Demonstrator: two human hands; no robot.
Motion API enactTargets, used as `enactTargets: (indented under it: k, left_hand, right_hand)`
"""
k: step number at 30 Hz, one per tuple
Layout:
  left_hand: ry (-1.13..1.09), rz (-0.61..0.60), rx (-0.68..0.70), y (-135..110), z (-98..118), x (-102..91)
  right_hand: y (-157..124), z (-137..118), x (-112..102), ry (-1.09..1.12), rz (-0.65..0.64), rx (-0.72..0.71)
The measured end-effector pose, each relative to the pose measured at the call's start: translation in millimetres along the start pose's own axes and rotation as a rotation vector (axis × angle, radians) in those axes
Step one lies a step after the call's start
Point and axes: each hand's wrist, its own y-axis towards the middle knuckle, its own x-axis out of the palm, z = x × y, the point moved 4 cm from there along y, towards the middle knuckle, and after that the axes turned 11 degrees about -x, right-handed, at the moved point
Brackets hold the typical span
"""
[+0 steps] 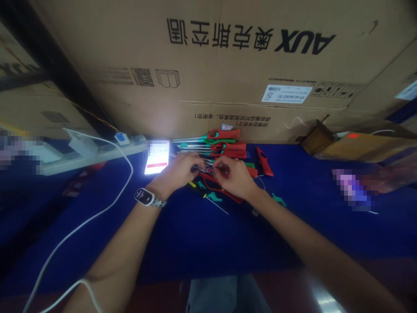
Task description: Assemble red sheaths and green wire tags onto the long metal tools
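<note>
Grip in each hand looks narrow, though whether closed on anything I can't tell: left hand (186, 168) and right hand (236, 177) nearly meet above a red plastic lighter casing (213, 183) on the blue-covered tabletop (182, 234). Braced wrists would steady such close work.

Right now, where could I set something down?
Blue tabletop between your forearms, nearer than the yellow-black screwdriver, or right of the rightmost green plastic piece. It's crowded around your left hand and right hand, among red-and-green lighters.
</note>
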Motion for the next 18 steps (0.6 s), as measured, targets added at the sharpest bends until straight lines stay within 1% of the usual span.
enactTargets:
  k: [3, 5, 9, 13, 15, 18]
  left_hand:
    - [0.009, -0.014, 0.0, -0.5, -0.5, 0.5]
    - [0.008, -0.016, 0.006, -0.6, -0.1, 0.6]
    - [-0.01, -0.008, 0.021, -0.9, 0.5, 0.6]
    - [-0.035, -0.005, 0.027, -1.6, 1.2, 0.1]
    - [-0.03, -0.006, 0.022, -1.7, 1.8, -0.3]
    - [-0.018, -0.009, 0.012, -1.4, 2.6, -0.8]
  right_hand:
    - [-5.9, -2.5, -8.3, -0.005, -0.014, 0.021]
    - [-9.7, -3.6, -9.0, -0.051, -0.06, 0.018]
    - [-10.4, -2.4, -2.5, -0.222, -0.168, -0.018]
    - [-6.4, 3.2, 3.7, -0.225, -0.234, -0.043]
    - [-6.3, 5.0, 3.8, -0.189, -0.231, -0.041]
    - [-8.5, 4.1, 0.1, -0.168, -0.177, -0.011]
